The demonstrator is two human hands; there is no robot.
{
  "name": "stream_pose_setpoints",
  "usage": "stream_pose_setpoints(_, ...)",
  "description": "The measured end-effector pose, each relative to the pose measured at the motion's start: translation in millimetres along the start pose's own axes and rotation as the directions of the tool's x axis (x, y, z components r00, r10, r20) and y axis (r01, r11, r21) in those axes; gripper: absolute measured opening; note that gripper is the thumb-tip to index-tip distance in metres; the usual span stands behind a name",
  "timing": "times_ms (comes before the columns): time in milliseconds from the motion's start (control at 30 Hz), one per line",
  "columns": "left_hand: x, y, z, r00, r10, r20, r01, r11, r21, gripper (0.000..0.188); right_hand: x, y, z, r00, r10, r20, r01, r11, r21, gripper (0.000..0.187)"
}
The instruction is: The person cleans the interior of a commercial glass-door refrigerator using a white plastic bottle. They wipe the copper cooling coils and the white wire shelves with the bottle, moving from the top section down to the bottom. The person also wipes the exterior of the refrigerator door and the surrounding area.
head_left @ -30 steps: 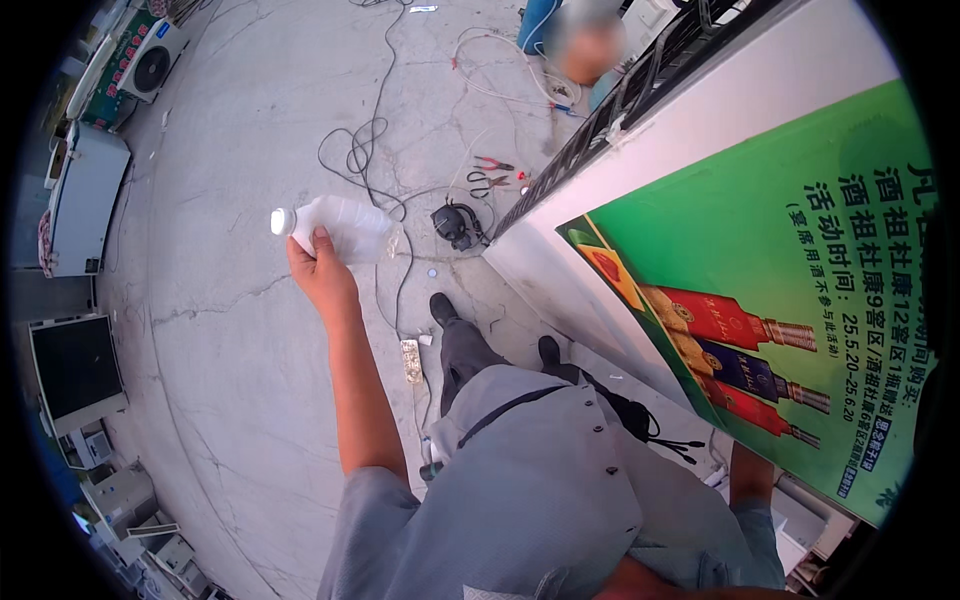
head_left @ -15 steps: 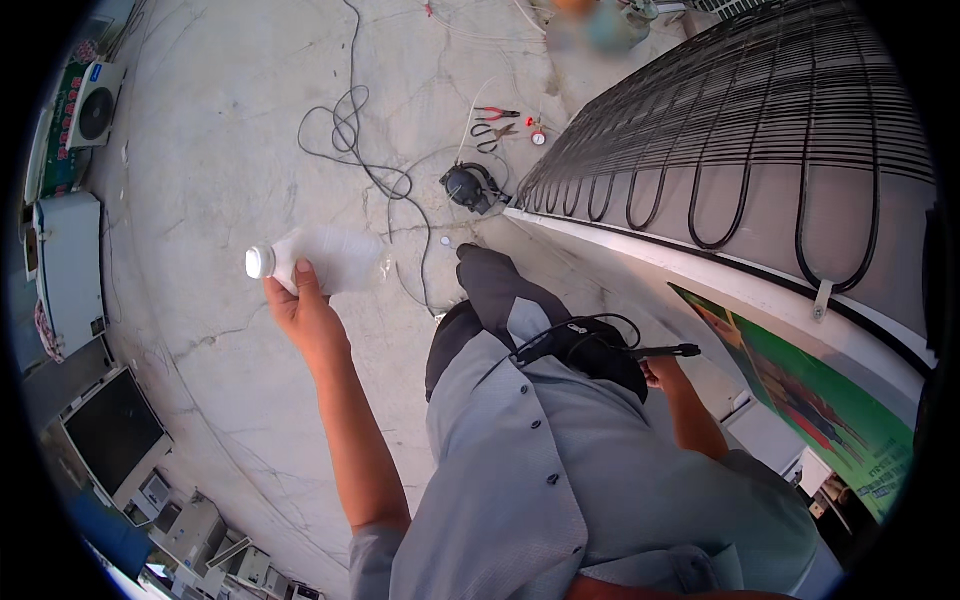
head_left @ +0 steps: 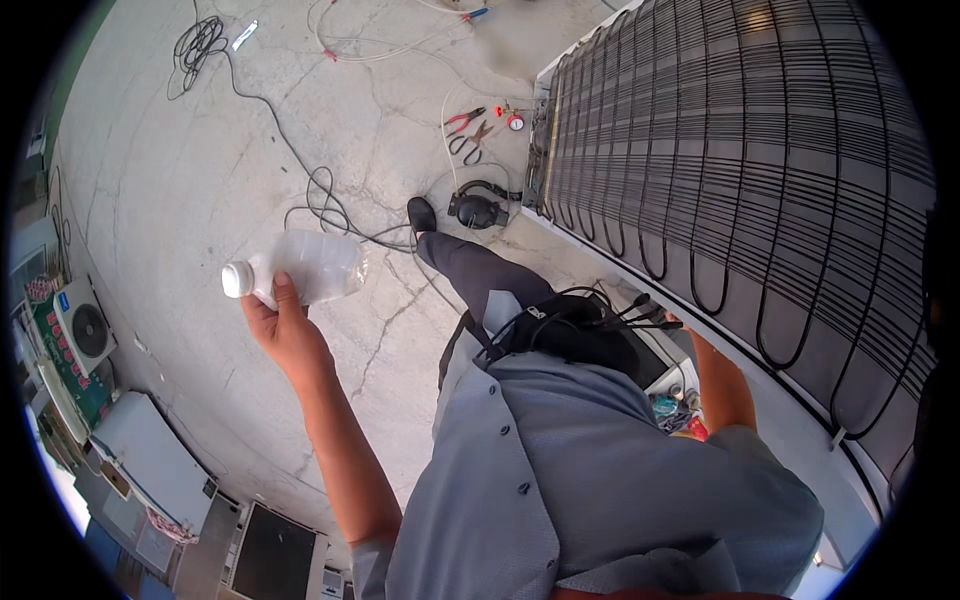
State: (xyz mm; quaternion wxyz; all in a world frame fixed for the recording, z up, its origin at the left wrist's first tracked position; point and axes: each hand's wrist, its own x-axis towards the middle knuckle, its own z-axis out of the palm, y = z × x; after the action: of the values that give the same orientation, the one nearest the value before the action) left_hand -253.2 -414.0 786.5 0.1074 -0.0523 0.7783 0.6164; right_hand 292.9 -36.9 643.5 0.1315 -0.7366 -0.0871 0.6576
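Note:
My left hand is wrapped round a clear plastic bottle with a white cap, raised over the floor on the left. The bottle lies tilted sideways, its cap pointing left. My right hand is down by my right side, next to the refrigerator's edge and beside a black pouch with cables at my waist. Its fingers are mostly hidden, so what it holds or touches cannot be made out.
A refrigerator with a black wire condenser stands on the right. By its base are a black compressor, red-handled pliers, scissors and a pressure gauge. A dark cable trails over the cracked concrete floor.
My view has swung, bringing more of the refrigerator's back and the far floor into sight. One foot now shows forward near the compressor. The bottle stays in my left hand.

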Motion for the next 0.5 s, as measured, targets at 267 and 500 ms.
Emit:
stream_pose_setpoints(267,147,34,48,0.933,0.074,0.352,-0.122,0.986,0.117,0.037,-53,66,68,0.980,-0.135,-0.147,0.184,0.896,0.403,0.043)
stream_pose_setpoints(500,190,47,143,0.715,0.000,0.699,-0.113,0.987,0.116,0.032,-47,145,150,0.941,-0.117,-0.318,0.078,0.988,-0.132,0.021)
